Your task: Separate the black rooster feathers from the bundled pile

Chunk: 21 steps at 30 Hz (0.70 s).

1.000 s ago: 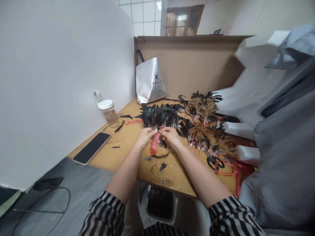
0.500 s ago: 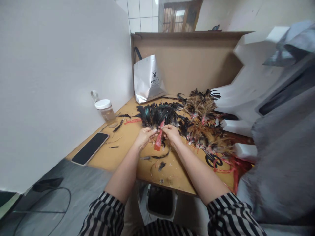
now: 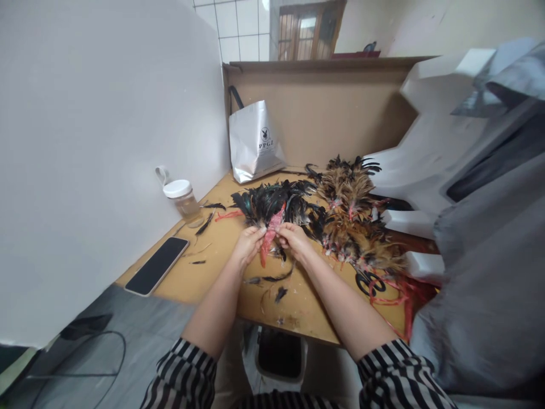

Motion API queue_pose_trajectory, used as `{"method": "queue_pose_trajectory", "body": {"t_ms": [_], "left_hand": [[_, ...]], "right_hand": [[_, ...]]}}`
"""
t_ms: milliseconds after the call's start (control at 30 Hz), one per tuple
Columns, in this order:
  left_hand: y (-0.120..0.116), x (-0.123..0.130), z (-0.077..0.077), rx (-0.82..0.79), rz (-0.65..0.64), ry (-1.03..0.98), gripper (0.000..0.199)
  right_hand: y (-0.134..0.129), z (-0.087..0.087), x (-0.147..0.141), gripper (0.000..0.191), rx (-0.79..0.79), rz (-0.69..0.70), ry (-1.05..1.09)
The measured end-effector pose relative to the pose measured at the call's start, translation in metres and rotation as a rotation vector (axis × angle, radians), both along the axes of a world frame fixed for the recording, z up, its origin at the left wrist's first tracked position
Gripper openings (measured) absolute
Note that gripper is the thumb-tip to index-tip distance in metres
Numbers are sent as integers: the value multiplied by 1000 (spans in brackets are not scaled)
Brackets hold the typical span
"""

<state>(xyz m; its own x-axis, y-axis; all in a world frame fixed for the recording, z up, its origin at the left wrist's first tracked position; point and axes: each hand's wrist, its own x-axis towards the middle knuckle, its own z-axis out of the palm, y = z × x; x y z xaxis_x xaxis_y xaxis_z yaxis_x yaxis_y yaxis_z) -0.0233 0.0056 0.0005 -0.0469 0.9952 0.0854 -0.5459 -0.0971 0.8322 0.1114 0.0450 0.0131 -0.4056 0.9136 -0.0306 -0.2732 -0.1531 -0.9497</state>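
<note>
Between my two hands runs a strip of red plastic ribbon, slanting across the quill end of a bunch of dark green-black feathers. My left hand pinches at the ribbon's left edge, near the feather bases. From the other side, my right hand pinches the ribbon's right edge with thumb and forefinger. The fingertips partly hide where ribbon and quills meet. Just right of the bunch lie bundles of brown feathers, tied with red strips at their bases.
Black-handled scissors and tangled red ribbon lie at the right. A phone and a lidded jar stand left. Behind is a silver bag. Loose feathers litter the wooden table. A bin sits below.
The red ribbon has tilted more, its lower end swinging left. Both hands have shifted slightly left with it, and the view has moved a little.
</note>
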Motion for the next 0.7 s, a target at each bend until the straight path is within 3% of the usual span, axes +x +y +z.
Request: {"method": "queue_pose_trajectory", "body": {"t_ms": [500,700], "left_hand": [[2,-2,-1,-22,26,-96,17],[2,-1,-8,-89,8,66,21]], "right_hand": [[1,2,6,20,51,72,-75],[-3,3,4,15,181,53,-273]]}}
